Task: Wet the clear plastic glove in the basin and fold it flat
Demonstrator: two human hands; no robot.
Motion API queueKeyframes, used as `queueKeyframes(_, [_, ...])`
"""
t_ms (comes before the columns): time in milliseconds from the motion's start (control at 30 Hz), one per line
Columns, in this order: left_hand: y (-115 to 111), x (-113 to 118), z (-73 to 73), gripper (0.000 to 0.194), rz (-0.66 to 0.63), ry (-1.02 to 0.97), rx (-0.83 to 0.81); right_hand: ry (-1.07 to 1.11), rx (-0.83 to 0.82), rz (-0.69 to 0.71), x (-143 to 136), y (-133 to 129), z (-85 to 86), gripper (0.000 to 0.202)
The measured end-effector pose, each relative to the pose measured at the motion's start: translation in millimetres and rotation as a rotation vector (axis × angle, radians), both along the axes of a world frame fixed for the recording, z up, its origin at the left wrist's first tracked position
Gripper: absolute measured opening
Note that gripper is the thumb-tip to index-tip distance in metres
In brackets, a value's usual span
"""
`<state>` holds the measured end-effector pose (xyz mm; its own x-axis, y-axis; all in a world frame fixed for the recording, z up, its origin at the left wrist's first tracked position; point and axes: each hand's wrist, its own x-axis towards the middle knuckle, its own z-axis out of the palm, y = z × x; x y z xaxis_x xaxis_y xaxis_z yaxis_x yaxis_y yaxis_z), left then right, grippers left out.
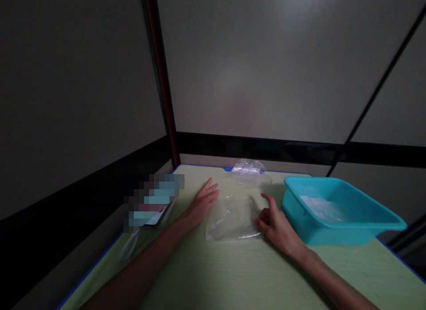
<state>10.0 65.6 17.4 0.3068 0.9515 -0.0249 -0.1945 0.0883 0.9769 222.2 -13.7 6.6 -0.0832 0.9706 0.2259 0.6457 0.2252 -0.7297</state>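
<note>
The rectangular turquoise basin (339, 235) contains flat, whitish material (323, 209). A clear, creased bag (229, 219) lies on the table (199, 270) between the left hand (203, 200), fingers slightly apart, and the right hand (276, 224), index raised, others curled; whether clamped cannot be determined.

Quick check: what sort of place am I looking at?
Probably an indoor corner workspace: a pale green table, grey panelled walls meeting behind it, and a turquoise basin standing on top.
</note>
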Motion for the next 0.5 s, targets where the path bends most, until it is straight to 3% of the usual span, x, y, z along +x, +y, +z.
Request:
queueKeyframes(100, [4, -1, -4.7, 0.063, 0.21, 0.379, 0.237, -0.007, -0.002, -0.001, -1, 0, 0.3, 0.059])
queueKeyframes(200, [7, -5, -9.2, 0.055, 0.342, 0.602, 0.343, -0.012, -0.008, 0.0, -1, 1, -0.9, 0.059])
queueKeyframes(500, [-4, -9, -10.8, 0.044, 0.38, 0.922, 0.422, -0.04, 0.014, 0.017, -4, -1, 0.0, 0.058])
